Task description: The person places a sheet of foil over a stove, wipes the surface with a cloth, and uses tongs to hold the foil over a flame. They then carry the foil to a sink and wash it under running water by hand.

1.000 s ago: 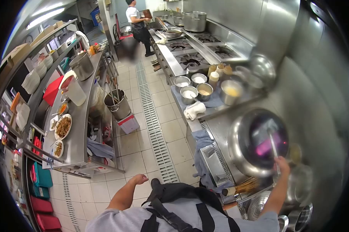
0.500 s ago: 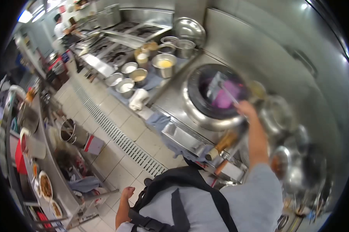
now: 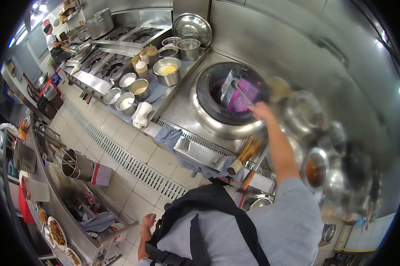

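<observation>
My right hand [image 3: 260, 111] is closed around the slim metal handle [image 3: 245, 96] of a tool reaching into a round wok burner [image 3: 204, 116]. The tool's far end lies over a silvery, flat-looking piece [image 3: 227, 86] inside the burner's black ring. Purple light glows beside that piece. I cannot tell what kind of tool it is. Low by my body, my left hand [image 3: 148, 220] hangs over the tiled floor with fingers curled and nothing visible in them. A bamboo brush [image 3: 244, 156] lies at the burner's front, close to my right forearm.
Metal bowls of ingredients, one with yellow liquid [image 3: 167, 72], stand left of the burner beside squeeze bottles [image 3: 142, 68] and a white cloth [image 3: 142, 114]. Steel pans [image 3: 304, 115] sit to the right. A shelf with plated food [image 3: 57, 232] is at left. A person [image 3: 53, 42] stands far back.
My view has swung slightly, so the burner and counter sit further left. My right hand stays on the tool, whose far end still lies inside the burner. My left hand remains low.
</observation>
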`<state>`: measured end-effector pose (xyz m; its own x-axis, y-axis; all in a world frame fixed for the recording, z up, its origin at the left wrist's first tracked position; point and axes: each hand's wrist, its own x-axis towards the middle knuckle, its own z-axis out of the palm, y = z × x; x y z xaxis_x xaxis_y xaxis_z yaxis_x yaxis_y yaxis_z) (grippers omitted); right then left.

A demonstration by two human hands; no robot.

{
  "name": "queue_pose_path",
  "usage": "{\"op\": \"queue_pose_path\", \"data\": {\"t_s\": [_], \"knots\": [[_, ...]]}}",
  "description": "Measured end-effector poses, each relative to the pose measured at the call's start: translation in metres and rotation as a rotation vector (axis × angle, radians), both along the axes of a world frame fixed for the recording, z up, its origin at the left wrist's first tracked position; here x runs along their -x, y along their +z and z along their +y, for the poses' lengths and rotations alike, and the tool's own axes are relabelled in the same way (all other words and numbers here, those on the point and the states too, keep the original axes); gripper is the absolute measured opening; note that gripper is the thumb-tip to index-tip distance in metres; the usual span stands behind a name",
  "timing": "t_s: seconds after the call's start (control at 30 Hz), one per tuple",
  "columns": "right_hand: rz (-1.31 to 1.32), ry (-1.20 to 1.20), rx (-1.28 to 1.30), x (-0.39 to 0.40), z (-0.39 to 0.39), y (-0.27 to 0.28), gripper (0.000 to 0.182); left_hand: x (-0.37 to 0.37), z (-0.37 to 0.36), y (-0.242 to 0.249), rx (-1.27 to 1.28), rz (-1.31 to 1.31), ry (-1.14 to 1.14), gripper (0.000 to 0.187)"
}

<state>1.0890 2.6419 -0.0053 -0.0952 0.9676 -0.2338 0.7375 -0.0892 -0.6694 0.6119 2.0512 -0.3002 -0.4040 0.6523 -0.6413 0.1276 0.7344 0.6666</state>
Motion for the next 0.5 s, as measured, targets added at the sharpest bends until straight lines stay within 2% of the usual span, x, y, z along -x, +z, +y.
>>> {"op": "queue_pose_path", "data": {"t_s": [0.07, 0.17, 0.3, 0.37, 0.4, 0.47, 0.5], "knots": [[-0.125, 0.015, -0.061, 0.006, -0.002, 0.002, 0.036, 0.004, -0.005, -0.023, 0.003, -0.02, 0.026, 0.039], [-0.074, -0.045, -0.127, 0.013, -0.008, -0.004, 0.034, 0.009, -0.009, -0.028, 0.079, -0.051, 0.021, 0.038], [-0.042, -0.077, -0.205, 0.009, -0.006, -0.018, 0.033, 0.018, -0.023, -0.05, 0.042, 0.0, -0.043, 0.038], [-0.239, -0.057, -0.448, 0.003, -0.005, -0.026, 0.031, 0.019, -0.025, -0.054, 0.013, -0.023, 0.004, 0.038], [-0.24, -0.062, -0.447, 0.005, -0.01, -0.021, 0.031, 0.019, -0.023, -0.047, 0.014, -0.023, -0.001, 0.038], [-0.367, -0.073, -0.612, 0.01, -0.026, -0.007, 0.03, 0.023, -0.016, -0.028, 0.124, 0.059, -0.145, 0.038], [-0.369, -0.08, -0.611, 0.012, -0.033, -0.001, 0.03, 0.027, -0.017, -0.036, 0.123, 0.061, -0.152, 0.038]]}}
